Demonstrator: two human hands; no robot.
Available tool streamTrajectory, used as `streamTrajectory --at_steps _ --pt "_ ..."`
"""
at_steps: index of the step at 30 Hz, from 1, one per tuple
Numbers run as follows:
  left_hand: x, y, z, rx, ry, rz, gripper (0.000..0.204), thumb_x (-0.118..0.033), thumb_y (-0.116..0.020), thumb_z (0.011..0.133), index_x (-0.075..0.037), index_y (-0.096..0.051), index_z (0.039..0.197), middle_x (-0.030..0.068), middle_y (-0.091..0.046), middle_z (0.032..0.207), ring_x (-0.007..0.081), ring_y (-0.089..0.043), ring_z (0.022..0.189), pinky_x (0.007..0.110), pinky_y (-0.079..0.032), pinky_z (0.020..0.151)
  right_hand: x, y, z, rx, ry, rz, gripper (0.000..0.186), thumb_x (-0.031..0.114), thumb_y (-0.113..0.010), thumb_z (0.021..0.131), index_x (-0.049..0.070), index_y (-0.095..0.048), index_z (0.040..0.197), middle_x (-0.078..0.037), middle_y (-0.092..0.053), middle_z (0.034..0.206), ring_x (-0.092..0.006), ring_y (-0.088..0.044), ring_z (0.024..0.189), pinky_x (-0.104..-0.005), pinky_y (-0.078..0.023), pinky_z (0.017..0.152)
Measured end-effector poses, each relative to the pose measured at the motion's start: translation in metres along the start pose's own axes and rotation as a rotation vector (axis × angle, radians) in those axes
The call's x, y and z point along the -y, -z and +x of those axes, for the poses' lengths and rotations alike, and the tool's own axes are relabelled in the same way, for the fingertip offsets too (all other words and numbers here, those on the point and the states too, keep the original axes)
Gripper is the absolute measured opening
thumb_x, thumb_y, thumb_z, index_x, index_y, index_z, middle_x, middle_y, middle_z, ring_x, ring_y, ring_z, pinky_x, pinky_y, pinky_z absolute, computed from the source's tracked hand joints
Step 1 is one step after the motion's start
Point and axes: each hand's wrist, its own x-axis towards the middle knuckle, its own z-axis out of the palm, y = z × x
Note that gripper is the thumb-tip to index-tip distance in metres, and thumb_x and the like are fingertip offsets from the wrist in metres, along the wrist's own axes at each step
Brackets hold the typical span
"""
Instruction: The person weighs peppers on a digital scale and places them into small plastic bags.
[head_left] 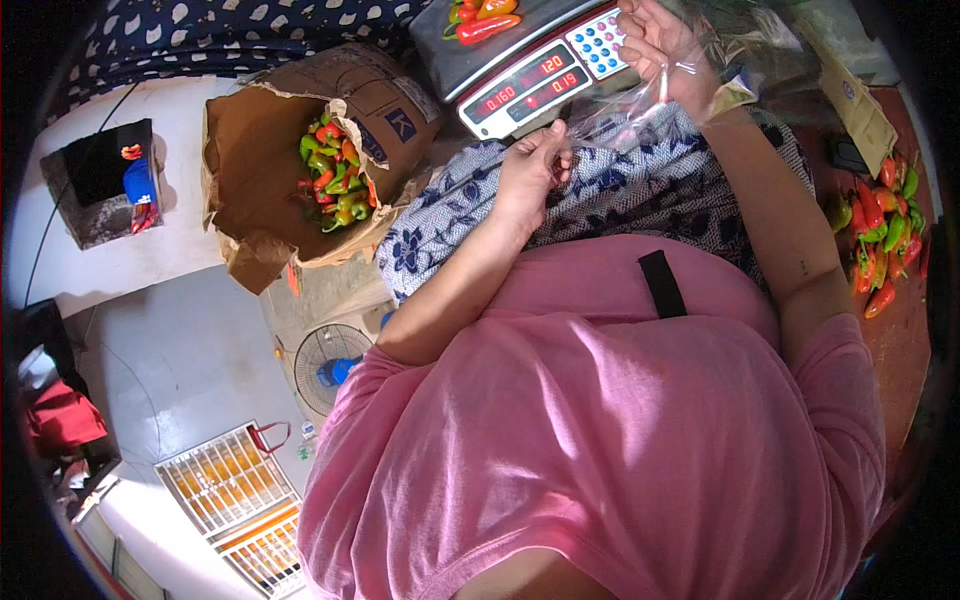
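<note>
Plastic film (pixel 622 128), clear and crumpled, is pinched in the closed grip of left hand (pixel 533 168) and right hand (pixel 676 58), beside the scale (pixel 530 92) where peppers (pixel 482 28) are laid.

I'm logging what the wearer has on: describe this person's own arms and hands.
The left hand and right hand show no gloves. The left arm and right arm are bare below short, plain pink sleeves. A few tiny dark marks show on the right arm near the elbow.
</note>
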Motion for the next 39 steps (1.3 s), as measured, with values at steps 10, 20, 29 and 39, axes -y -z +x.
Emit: streamTrajectory --at_steps 10,20,29,39 --pt "-0.01 0.012 0.004 -0.101 -0.144 -0.092 0.008 -0.012 -0.064 0.087 -0.004 -0.061 0.087 0.0008 -0.061 0.073 0.0063 -0.05 0.058 0.021 -0.039 0.052 -0.012 -0.058 -0.014 0.358 -0.656 -0.738 0.044 0.04 -0.062 0.086 0.003 -0.059 0.109 -0.007 -0.062 0.102 -0.0149 -0.061 0.08 -0.0289 -0.051 0.073" --pt "-0.007 0.003 -0.001 -0.01 -0.292 0.163 0.016 -0.012 -0.062 0.089 -0.006 -0.061 0.103 -0.0036 -0.061 0.081 0.0034 -0.051 0.07 0.019 -0.038 0.063 -0.062 -0.028 -0.009 0.302 -0.381 -1.349 0.022 0.02 -0.065 0.085 0.0 -0.064 0.094 -0.005 -0.064 0.08 -0.011 -0.057 0.076 -0.0265 -0.046 0.073" --pt "-0.005 0.009 0.003 -0.019 -0.251 0.187 0.021 -0.01 -0.06 0.089 -0.006 -0.055 0.109 -0.0035 -0.06 0.088 0.0042 -0.053 0.076 0.02 -0.041 0.067 -0.076 -0.024 -0.006 -0.07 0.049 -1.2 0.06 0.011 -0.065 0.084 0.009 -0.037 0.137 -0.008 -0.056 0.116 -0.0117 -0.056 0.083 -0.0253 -0.048 0.073" --pt "-0.002 0.013 0.006 0.034 -0.286 0.118 0.024 -0.003 -0.056 0.087 -0.003 -0.052 0.111 -0.0009 -0.058 0.086 0.0071 -0.053 0.077 0.022 -0.042 0.072 -0.054 -0.031 -0.007 -0.197 -0.331 -1.02 0.019 0.022 -0.064 0.088 0.008 -0.066 0.1 0.006 -0.059 0.076 -0.0011 -0.046 0.062 -0.0167 -0.039 0.057"
